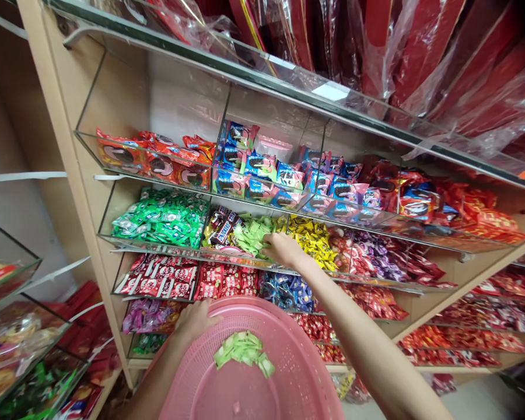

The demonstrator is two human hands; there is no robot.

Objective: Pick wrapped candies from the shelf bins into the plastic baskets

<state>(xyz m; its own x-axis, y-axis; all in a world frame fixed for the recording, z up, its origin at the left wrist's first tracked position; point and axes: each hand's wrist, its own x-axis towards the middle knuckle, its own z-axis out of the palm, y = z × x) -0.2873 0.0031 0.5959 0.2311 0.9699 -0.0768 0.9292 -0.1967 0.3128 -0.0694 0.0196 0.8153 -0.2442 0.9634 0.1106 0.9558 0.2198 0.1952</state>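
My left hand (195, 319) grips the far rim of a pink perforated plastic basket (284, 373) held low in front of me. Several light green wrapped candies (244, 350) lie in the basket. My right hand (282, 248) reaches into a glass shelf compartment and closes on the pile of light green candies (251, 233) there. That pile sits between Snickers bars (221, 226) on its left and yellow wrapped candies (310, 236) on its right.
Tiered glass bins on a wooden rack hold sweets: red and blue Oreo packs (262, 169) on top, dark green candies (161, 219) at left, KitKat packs (157, 277) below, purple and red candies at right. Red packaged goods (420, 52) fill the top shelf. Another glass-binned rack (13, 326) stands left.
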